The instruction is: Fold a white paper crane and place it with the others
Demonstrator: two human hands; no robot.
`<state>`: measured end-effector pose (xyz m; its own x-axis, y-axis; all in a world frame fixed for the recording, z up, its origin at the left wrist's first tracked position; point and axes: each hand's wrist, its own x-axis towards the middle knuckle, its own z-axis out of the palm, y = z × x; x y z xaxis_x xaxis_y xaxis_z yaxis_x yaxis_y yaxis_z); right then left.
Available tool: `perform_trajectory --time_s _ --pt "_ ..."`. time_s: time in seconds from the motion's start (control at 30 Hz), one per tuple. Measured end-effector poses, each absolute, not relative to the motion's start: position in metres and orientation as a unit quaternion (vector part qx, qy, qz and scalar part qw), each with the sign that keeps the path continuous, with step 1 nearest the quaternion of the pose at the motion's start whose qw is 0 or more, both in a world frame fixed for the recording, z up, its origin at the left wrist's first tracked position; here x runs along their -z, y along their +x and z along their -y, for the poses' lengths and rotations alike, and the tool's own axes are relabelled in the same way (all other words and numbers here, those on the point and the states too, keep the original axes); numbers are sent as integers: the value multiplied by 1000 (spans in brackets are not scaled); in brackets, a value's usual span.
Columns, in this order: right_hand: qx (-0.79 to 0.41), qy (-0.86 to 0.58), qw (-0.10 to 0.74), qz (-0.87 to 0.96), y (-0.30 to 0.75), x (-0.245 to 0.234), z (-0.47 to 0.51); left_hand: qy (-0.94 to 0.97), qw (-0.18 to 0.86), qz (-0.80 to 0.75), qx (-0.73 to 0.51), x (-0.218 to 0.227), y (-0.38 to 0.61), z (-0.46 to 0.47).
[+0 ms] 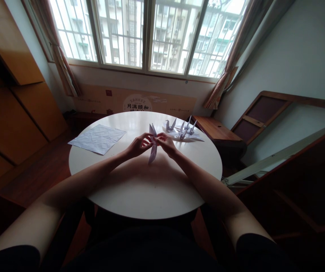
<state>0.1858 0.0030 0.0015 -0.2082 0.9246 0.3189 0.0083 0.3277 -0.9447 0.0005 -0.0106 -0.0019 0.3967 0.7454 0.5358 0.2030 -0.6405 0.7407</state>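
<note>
A folded white paper crane (152,155) is held up over the middle of the round table, its narrow points sticking up and one broad flap hanging toward me. My left hand (140,145) pinches it from the left side, fingers curled. From the right, my right hand (165,142) grips it with thumb and fingertips, close to the left fingers. The fingers cover the crane's middle. Several finished paper cranes (183,131) stand together beyond my right hand, near the table's back right edge.
A creased sheet of paper (98,139) lies flat at the left of the white round table (140,200). Behind the table are a printed cardboard panel (94,100) and a barred window (123,34). A wooden desk (216,130) stands at the right, orange cabinets (34,117) at the left.
</note>
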Motion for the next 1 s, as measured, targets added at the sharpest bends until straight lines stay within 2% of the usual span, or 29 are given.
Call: perform_trajectory --time_s 0.17,0.37,0.57,0.8,1.0 --pt "-447 -337 503 659 182 -7 3 713 415 -295 -483 -1 2 10" --pt "-402 -312 479 715 183 -7 5 629 480 -323 -519 -2 -4 1" --pt "-406 -325 493 697 186 -5 1 544 553 -316 -547 -2 -6 -4" --pt "-456 -300 467 695 186 -4 0 503 562 -350 -555 -6 -8 -2" --pt "-439 -299 500 684 187 -4 -2 543 567 -334 -522 -7 -6 -2"
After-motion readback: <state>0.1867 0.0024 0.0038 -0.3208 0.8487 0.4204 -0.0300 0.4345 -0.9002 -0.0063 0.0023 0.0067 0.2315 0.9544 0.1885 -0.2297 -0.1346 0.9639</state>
